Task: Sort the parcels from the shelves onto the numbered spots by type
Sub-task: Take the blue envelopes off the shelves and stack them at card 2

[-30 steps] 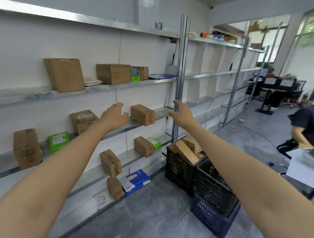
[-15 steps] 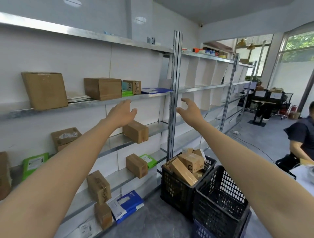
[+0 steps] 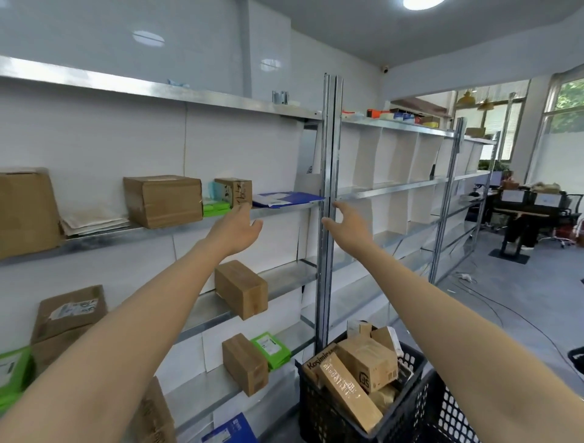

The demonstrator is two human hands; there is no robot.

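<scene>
Left hand [image 3: 235, 229] just below blue parcel [image 3: 286, 199], right hand [image 3: 349, 223] beside

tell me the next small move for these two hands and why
Probably raise both hands a little and take the flat blue parcel. The left hand and right hand are open and empty. They are up at the front edge of its shelf, one on either side of it.

walls [image 3: 221, 142] were white, floor [image 3: 521, 300] was grey on the right, round ceiling light [image 3: 418, 2] was on, windows [image 3: 568, 107] and desks [image 3: 521, 212] sat far right.
</scene>
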